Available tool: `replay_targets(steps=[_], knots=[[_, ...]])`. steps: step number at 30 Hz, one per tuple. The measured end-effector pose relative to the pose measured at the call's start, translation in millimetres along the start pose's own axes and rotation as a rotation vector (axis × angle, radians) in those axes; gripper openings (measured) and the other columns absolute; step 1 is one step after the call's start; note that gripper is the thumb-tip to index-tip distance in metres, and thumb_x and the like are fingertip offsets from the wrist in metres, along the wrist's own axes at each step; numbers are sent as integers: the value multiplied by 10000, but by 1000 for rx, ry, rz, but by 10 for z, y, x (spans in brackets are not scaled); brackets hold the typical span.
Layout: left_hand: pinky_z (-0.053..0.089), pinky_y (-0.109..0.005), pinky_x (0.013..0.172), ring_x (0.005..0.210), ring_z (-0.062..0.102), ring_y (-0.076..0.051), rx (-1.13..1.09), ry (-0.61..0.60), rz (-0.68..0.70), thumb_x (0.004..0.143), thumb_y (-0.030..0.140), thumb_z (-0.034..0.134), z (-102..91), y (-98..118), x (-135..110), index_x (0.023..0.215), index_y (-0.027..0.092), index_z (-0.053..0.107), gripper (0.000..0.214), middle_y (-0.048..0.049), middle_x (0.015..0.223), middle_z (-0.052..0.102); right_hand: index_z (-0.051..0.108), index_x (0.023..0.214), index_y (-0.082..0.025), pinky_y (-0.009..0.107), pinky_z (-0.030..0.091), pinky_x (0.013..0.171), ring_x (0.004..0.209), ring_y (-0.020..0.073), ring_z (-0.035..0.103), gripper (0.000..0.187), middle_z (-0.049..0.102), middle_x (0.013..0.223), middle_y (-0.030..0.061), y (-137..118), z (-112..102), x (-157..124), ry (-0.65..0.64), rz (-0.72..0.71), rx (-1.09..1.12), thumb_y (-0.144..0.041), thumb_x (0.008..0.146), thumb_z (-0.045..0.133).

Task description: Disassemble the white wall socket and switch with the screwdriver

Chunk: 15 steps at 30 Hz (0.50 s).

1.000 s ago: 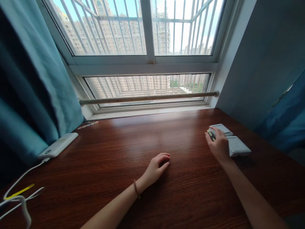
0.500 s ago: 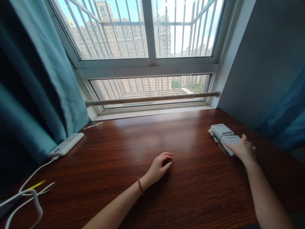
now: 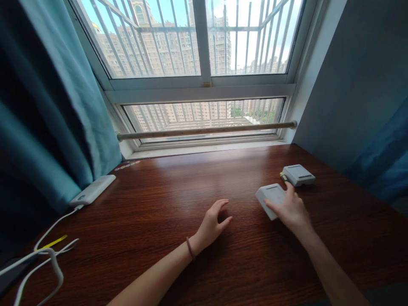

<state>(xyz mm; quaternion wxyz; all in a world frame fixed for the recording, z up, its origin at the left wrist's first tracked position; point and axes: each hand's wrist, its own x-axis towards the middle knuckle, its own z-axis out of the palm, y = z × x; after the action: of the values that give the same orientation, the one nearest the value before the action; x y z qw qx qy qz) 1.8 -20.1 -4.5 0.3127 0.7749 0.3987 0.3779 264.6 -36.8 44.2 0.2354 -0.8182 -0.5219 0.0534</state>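
Note:
My right hand (image 3: 291, 209) grips a small grey square box (image 3: 270, 196) on the dark wooden desk (image 3: 159, 212), fingers wrapped over its near edge. A second grey box (image 3: 298, 174) lies farther back on the right, with a yellow-handled screwdriver (image 3: 282, 175) partly hidden beside it. My left hand (image 3: 213, 223) rests on the desk near the middle, fingers loosely curled and apart, holding nothing; a brown band circles its wrist.
A white power bank (image 3: 94, 189) lies at the left by the teal curtain (image 3: 47, 106), with white cables (image 3: 38, 255) trailing to the near left corner. A wooden rod (image 3: 204, 130) runs along the barred window. A grey wall stands on the right.
My right hand took the nearer grey box and slid it left toward the desk's middle. My left hand opened its fingers slightly. The view shifted a little to the left.

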Motion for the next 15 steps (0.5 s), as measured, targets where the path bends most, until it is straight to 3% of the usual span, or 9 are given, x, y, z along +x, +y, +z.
replay_targets(steps=[3, 6, 15], knots=[[307, -437, 1067, 1248, 391, -250, 56, 67, 5, 719, 310, 660, 32, 24, -42, 1289, 212, 370, 648, -98, 1329, 438, 251, 1355, -91, 425, 424, 778, 1031, 369, 491, 903, 521, 1131, 203, -538, 216, -321, -155, -180, -10, -560, 650, 566], [295, -454, 1070, 1262, 366, -275, 62, 87, -5, 655, 351, 716, 70, 43, -74, 1318, 193, 304, 797, -127, 1350, 398, 260, 1356, -58, 432, 429, 757, 991, 375, 487, 895, 521, 1074, 216, -859, 357, -453, -161, -245, -31, -518, 657, 577], [312, -467, 1053, 1239, 397, -295, -35, 85, -48, 636, 270, 726, 108, -39, -29, 1313, 164, 293, 810, -159, 1332, 403, 294, 1349, -45, 490, 447, 696, 981, 397, 458, 872, 464, 1099, 265, -1127, 491, -544, -152, -216, -88, -531, 688, 588]])
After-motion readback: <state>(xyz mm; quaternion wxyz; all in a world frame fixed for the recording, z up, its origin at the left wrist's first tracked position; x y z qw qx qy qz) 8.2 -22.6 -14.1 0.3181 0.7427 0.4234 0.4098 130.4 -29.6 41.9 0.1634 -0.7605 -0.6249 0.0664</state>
